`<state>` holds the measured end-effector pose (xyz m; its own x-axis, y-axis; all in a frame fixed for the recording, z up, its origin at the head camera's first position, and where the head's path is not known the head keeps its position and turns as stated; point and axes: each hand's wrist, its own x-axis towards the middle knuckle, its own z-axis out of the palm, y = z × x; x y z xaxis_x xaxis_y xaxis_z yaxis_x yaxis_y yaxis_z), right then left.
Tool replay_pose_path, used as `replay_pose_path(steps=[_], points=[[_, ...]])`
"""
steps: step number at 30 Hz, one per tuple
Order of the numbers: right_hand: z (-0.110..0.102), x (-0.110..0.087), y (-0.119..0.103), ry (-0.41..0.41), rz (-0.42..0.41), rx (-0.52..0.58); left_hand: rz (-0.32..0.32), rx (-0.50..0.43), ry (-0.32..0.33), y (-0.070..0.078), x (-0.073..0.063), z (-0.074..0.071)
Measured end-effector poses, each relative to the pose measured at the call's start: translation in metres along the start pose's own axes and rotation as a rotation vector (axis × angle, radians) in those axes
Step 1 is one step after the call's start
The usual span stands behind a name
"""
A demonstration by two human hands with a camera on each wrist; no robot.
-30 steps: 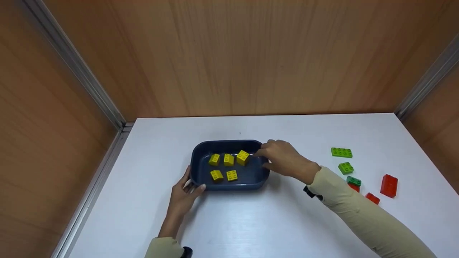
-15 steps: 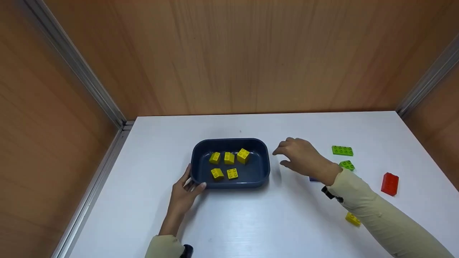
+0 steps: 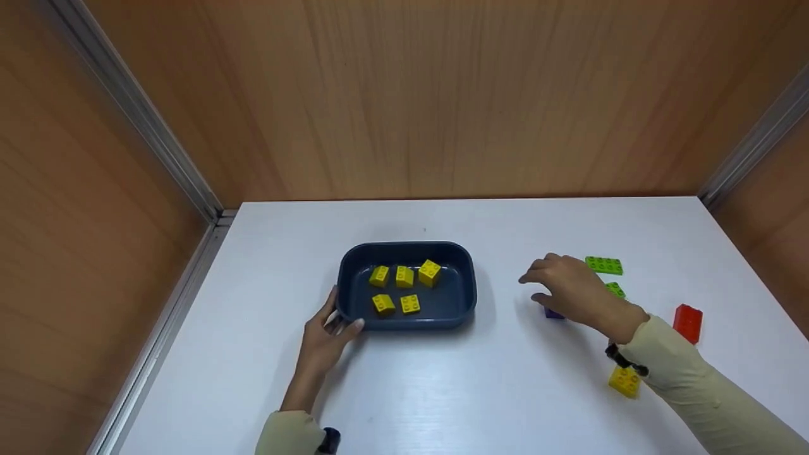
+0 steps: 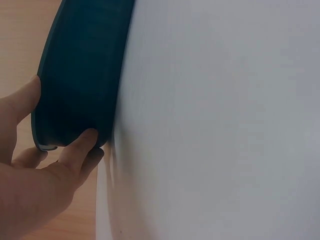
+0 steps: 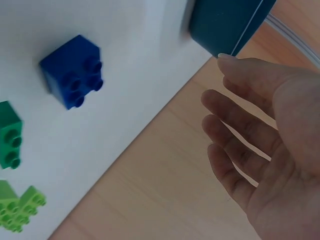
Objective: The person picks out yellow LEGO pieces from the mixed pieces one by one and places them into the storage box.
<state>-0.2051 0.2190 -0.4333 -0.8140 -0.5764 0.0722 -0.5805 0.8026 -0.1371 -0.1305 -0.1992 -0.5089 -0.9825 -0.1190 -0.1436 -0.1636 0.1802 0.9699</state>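
Observation:
A dark blue rectangular tray [image 3: 411, 324] stands on the white table, with several yellow toy bricks [image 3: 429, 273] lying apart inside it. My left hand [image 3: 321, 344] holds the tray's near left corner, thumb at the rim and fingers against the outside in the left wrist view. My right hand [image 3: 575, 291] is in the air to the right of the tray, fingers loosely bent and holding nothing. Partly covered by that hand in the head view is a blue brick [image 5: 70, 72], which the right wrist view shows whole, studs visible.
On the table's right side lie a long lime-green brick [image 3: 603, 265], a smaller lime one [image 3: 615, 289], a red brick [image 3: 687, 323] and a yellow brick [image 3: 624, 382]. The right wrist view also has a darker green brick [image 5: 10, 136]. A wood-grain panel [image 3: 404, 101] rises behind the table.
My right hand has left the tray's right side and moved rightward over the table toward the loose bricks. The left hand stays at the tray corner; the yellow bricks inside have not shifted.

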Motion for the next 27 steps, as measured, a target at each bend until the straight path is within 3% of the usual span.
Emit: replay_pose_path(steps=[8, 27], points=[[0.005, -0.022, 0.013, 0.015, -0.018, 0.031, 0.006, 0.006, 0.002, 0.0, 0.0, 0.0], [0.009, -0.087, 0.031, -0.034, 0.113, 0.037, 0.01, -0.001, -0.008, -0.001, -0.001, -0.001]])
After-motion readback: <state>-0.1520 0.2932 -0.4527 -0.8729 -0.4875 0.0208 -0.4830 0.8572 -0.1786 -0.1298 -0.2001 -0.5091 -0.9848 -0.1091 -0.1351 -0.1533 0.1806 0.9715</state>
